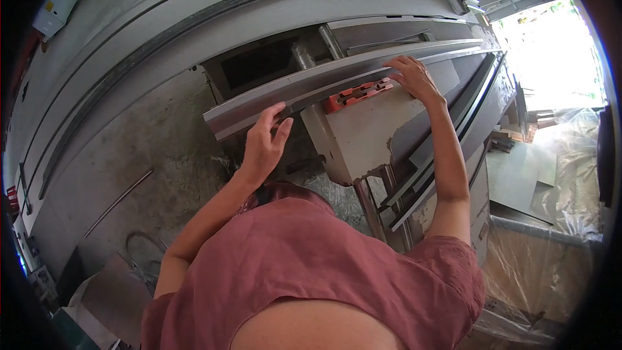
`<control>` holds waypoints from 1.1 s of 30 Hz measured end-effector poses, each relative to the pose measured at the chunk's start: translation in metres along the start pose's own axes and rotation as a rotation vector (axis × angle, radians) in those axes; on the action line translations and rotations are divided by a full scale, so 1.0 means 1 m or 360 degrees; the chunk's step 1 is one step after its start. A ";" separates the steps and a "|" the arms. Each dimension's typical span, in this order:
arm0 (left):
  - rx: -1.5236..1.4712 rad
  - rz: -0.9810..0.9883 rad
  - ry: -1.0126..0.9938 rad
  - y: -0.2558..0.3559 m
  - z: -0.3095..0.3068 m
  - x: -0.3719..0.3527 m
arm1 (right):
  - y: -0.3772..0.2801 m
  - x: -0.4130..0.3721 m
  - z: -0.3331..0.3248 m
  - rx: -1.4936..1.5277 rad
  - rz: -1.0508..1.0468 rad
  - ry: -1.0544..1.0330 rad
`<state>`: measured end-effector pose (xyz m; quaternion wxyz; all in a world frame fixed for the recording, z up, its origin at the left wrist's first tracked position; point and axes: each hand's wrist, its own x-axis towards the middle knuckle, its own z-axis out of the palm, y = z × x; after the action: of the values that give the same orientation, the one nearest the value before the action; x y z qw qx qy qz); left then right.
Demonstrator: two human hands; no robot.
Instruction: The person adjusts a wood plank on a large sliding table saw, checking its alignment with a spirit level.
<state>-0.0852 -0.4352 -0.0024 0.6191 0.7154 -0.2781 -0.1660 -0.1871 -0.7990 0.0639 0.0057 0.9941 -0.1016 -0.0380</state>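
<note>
A long grey metal profile (311, 84) lies slantwise across the machine in front of me, its near end to the left. My left hand (262, 146) is at its lower edge near that end, thumb and fingers apart. Farther right, my right hand (416, 81) reaches to the same profile, fingers loosely bent with their tips right at its edge and the thumb apart. Between the hands, an orange-red slotted part (358, 95) sits on top of a pale, chipped machine housing (363, 133), just below the profile.
Dark metal strips (447, 146) lean at the right of the housing. Long bars (214, 16) run along the far side. A thin rod (118, 203) lies on the concrete floor (155, 136) to the left. Plastic sheeting (538, 272) covers something at the lower right.
</note>
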 end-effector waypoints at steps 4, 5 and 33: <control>0.0115 0.0122 -0.0098 0.001 0.017 0.016 | -0.004 -0.001 -0.004 0.0033 0.0040 -0.0030; 0.0140 0.0158 -0.0126 -0.001 0.021 0.020 | -0.005 -0.002 -0.005 0.0033 0.0047 -0.0028; -0.0052 0.0032 -0.0722 0.042 0.042 0.073 | 0.059 -0.006 0.017 -0.0283 0.0047 0.0128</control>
<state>-0.0597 -0.5159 0.0389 0.5537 0.6469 -0.4147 -0.3209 -0.2065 -0.8552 0.0484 0.0986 0.9887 -0.1123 -0.0067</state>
